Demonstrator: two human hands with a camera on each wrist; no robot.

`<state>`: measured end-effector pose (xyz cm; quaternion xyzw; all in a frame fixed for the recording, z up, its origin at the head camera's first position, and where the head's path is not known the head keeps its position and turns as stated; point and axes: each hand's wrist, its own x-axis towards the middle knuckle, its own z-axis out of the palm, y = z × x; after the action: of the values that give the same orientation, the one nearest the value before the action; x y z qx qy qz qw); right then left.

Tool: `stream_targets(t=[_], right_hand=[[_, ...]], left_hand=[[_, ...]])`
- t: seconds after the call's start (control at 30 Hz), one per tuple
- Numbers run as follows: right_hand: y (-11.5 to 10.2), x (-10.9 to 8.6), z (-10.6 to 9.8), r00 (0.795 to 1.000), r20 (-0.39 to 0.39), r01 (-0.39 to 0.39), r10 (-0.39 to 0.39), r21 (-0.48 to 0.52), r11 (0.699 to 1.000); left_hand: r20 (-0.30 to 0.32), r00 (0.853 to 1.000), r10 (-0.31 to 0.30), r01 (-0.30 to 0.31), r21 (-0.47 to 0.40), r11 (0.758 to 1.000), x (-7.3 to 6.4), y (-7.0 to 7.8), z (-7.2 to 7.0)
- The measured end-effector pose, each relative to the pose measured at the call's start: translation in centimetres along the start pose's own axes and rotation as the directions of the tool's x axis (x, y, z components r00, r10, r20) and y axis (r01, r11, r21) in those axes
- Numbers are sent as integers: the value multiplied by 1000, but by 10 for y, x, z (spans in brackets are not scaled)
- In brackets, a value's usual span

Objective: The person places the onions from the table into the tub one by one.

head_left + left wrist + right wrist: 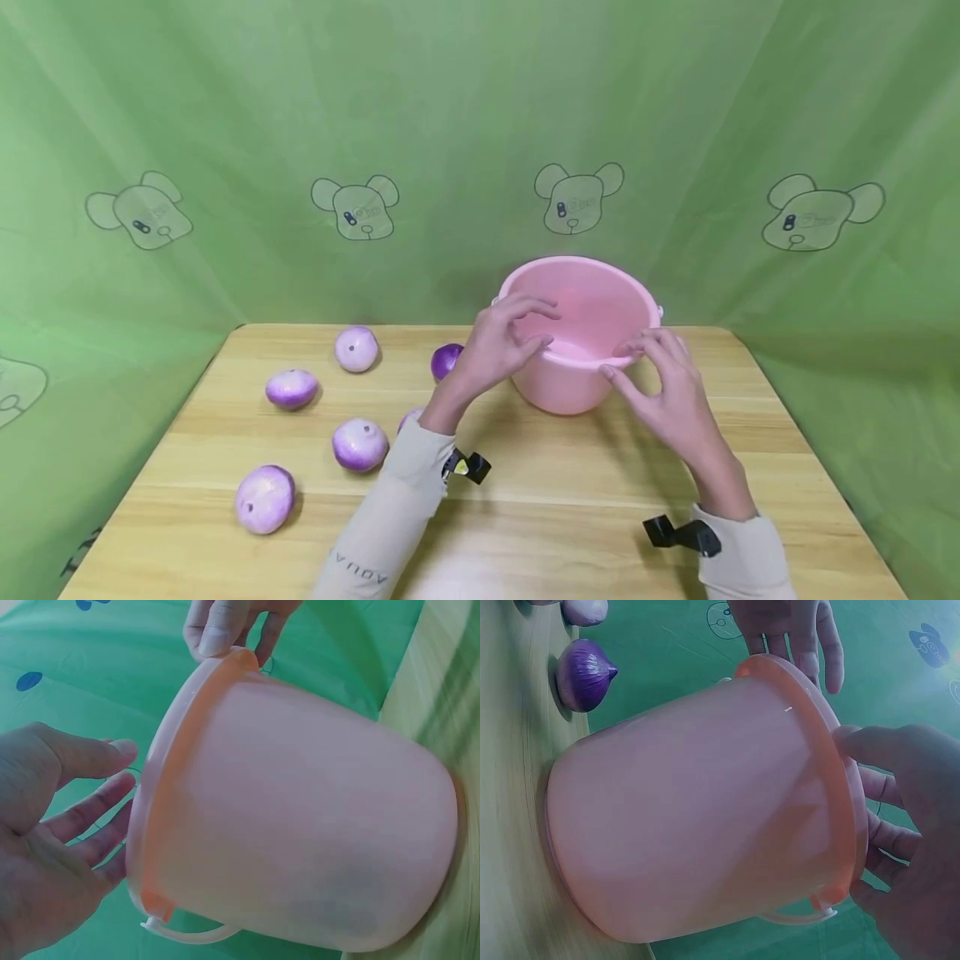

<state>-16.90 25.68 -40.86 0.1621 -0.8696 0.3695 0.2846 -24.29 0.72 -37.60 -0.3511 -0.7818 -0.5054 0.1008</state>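
Note:
A pink bucket [564,393] stands upright at the back of the wooden table, its white handle [195,934] hanging down the far side. My right hand [675,408] pinches the bucket's near right rim, thumb outside and fingers inside. At the left part of the rim, my left hand [495,346] has loosely bent fingers reaching over the opening. Its thumb stays apart from the fingers, and nothing is between them. In the left wrist view, that thumb points at the rim [154,787]. The bucket's inside shows pink and bare in the head view.
Several purple onions lie left of the bucket: a pale one [356,348] at the back, others [360,445] nearer. A darker onion [446,362] is by my left wrist; my left sleeve [390,508] partly hides another. Green cloth [465,125] hangs behind the table.

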Motion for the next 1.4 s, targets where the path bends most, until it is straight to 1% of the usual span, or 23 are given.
stream_targets(t=[0.17, 0.37, 0.63, 0.87, 1.03, 1.13, 1.3, 1.4], right_hand=[[-1, 0, -1, 1000, -7, -2, 2, -2, 1000], [-3, 1, 0, 1000, -15, 13, -13, 10, 1000], [-4, 1, -2, 1000, -2, -7, 7, 3, 1000], [-5, 0, -3, 1000, -7, 5, -5, 8, 1000], [-5, 0, -2, 1000, -12, 6, -6, 15, 1000], [-4, 0, -1, 1000, -14, 10, -9, 19, 1000], [-3, 0, 0, 1000, -15, 7, -6, 13, 1000], [-2, -1, 0, 1000, -16, 0, 0, -1, 1000]], left_hand=[[-7, 1000, 26, -26, -12, 1000, -6, 1, -6], [-8, 999, 52, -52, -17, 998, -15, 1, -14], [-52, 994, 95, -97, -43, 994, -26, -1, -20], [-53, 995, 87, -89, -46, 995, -38, 0, -28], [-55, 994, 94, -96, -43, 994, -45, -8, -33], [-68, 995, 71, -74, -43, 996, -49, -14, -35], [-92, 995, -35, 28, -72, 997, -56, -22, -39], [-111, 992, -65, 58, -65, 996, -58, -29, -42]])
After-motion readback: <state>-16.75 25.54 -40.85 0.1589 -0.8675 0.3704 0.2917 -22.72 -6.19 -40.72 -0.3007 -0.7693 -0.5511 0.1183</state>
